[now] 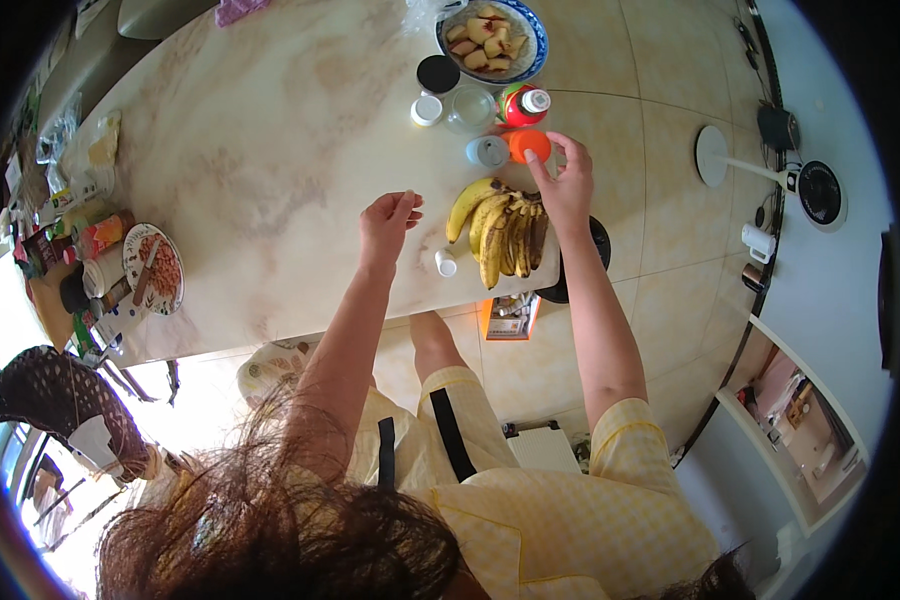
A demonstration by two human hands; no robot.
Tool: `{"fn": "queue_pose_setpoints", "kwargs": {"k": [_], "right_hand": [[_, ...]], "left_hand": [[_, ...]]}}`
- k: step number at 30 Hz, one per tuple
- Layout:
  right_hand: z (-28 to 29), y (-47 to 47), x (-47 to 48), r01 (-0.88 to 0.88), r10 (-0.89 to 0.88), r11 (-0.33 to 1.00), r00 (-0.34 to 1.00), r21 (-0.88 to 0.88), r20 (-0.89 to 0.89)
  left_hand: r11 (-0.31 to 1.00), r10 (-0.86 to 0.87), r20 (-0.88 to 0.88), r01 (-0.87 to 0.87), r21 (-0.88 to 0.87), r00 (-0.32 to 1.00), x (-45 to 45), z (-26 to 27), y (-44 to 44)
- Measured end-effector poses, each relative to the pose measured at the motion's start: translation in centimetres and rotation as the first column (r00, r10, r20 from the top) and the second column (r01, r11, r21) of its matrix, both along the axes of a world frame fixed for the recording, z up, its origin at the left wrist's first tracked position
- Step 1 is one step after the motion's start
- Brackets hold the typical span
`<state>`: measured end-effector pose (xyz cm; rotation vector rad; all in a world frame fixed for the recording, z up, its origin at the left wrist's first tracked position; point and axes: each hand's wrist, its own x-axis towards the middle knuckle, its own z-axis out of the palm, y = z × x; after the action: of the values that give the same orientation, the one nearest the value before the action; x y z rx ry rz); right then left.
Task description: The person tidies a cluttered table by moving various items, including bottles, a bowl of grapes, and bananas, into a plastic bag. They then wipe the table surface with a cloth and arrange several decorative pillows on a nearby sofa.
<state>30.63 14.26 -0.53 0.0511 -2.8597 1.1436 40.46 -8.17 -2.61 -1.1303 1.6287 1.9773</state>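
My left hand hovers over the marble-patterned table with its fingers drawn together; no object shows in it. My right hand has thumb and index finger at the round orange lid of a container near the table's right edge. Beside that lid stands a container with a pale blue-grey lid. Behind them are a red bottle with a white cap, a clear glass jar, a white-lidded jar and a black-lidded jar. A bunch of bananas lies nearer me, next to a small white container.
A blue-rimmed bowl of cut fruit stands at the far edge. At left are a plate of reddish pieces with a knife, plus several bottles and packets. An orange box and a black stool are below the table's near right corner.
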Motion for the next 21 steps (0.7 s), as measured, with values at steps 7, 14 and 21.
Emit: {"fn": "queue_pose_setpoints", "kwargs": {"k": [7,14,21], "right_hand": [[-1.7,-1.0,-0.1,-0.066,0.067,0.990,0.998,0.122,0.001],[0.3,-1.8,0.9,0.063,-0.053,0.980,0.997,0.188,-0.061],[5.7,-3.1,2.6,0.023,0.006,0.981,0.989,0.192,-0.151]], "left_hand": [[1.000,0.004,-0.010,-0.004,0.006,1.000,0.4,-0.3,-0.5],[1.000,0.007,-0.045,-0.007,-0.007,0.999,1.0,-0.1,-0.8],[0.988,-0.123,-0.108,0.112,-0.106,0.986,0.1,1.2,0.9]]}}
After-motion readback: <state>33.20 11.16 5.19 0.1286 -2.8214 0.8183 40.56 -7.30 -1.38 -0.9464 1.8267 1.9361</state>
